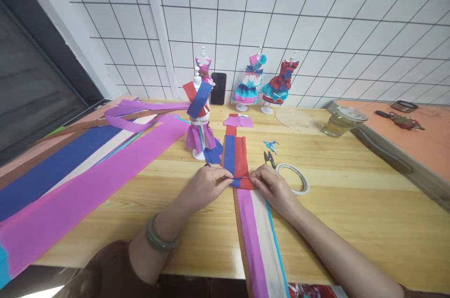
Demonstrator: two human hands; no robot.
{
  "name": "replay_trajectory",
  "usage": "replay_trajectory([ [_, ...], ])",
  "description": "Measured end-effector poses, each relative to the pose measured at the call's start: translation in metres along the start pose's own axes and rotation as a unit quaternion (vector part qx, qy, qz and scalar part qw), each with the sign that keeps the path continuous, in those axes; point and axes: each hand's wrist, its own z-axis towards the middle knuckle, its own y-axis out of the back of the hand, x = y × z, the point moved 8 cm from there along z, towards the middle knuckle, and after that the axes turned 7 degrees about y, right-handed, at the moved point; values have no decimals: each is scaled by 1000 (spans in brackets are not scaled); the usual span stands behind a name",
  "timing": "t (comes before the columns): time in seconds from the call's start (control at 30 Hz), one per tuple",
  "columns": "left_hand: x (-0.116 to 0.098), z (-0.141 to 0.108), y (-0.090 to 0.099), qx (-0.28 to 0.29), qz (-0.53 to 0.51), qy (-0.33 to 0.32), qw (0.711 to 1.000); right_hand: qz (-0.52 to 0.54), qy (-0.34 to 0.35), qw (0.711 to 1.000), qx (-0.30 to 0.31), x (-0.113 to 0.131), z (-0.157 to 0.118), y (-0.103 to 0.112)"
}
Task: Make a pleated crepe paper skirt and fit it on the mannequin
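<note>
A blue and red crepe paper strip (236, 155) lies over a longer striped strip (251, 232) of brown, purple, white and turquoise paper. My left hand (213, 185) pinches the near part of the blue and red strip, where a fold or thin edge runs across. My right hand (272, 188) pinches the same fold on its red side, a short way from the left fingertips. Just beyond my left hand stands a small white dress form (198, 122) with red and blue bands crossed on top and a purple skirt. Beside my right hand lie a tape roll (303, 181) and black snips (269, 158).
Long paper strips (105, 157) spread across the table's left side. Dressed mini forms (248, 82) and a phone (218, 88) stand by the tiled wall. A cup of liquid (341, 122) sits at right, near an orange surface (404, 134) with keys (404, 121). Paper scraps (270, 145) lie mid-table.
</note>
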Motion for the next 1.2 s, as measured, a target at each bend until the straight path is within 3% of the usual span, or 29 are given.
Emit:
replay_trajectory([
  [0.33, 9, 0, -2, -11, 28, 4, 1000, -19, -7, 1000, 0, -2, 0, 5],
  [1.03, -8, -4, 1, -38, 59, -83, 994, -65, 42, 997, -11, -1, -4, 14],
  [1.2, -5, -3, 1, -30, 57, -76, 995, -83, 44, 995, -19, 0, -5, 18],
])
